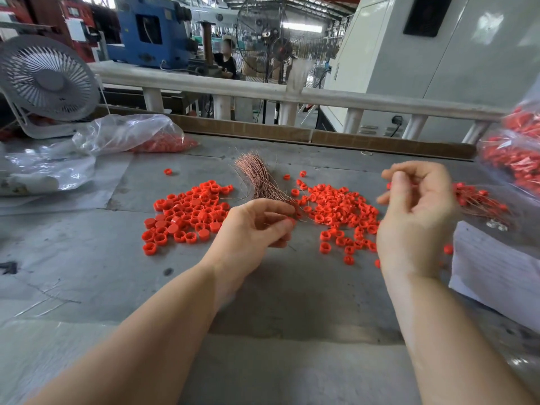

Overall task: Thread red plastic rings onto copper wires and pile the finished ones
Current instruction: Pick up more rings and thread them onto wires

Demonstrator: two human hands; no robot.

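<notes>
— What are your hands doing right now?

— My left hand (257, 226) is pinching a red ring (290, 221) at the near end of the bundle of copper wires (257, 178), which is lying mid-table, fanning toward the far edge. My right hand (415, 211) is hovering above the table, fingers loosely curled; I'm possibly pinching a thin wire up top, but I cannot tell for sure.

— Where are the rest of the rings?

— Loose rings are sitting in two heaps either side of the bundle: the left heap (187, 211) and the right heap (342, 211). The finished ones (479, 200) are piling up toward the right edge, beside a bag (514, 153) of more.

— How will they handle?

— I'm judging the rings as light, hard and a bit slick, so I'm taking them by the outer rim with thumb and fingertip. The wires look hair-thin and easily kinked; I'm thinking a hold close to the tip keeps one stiff enough to feed through.
</notes>
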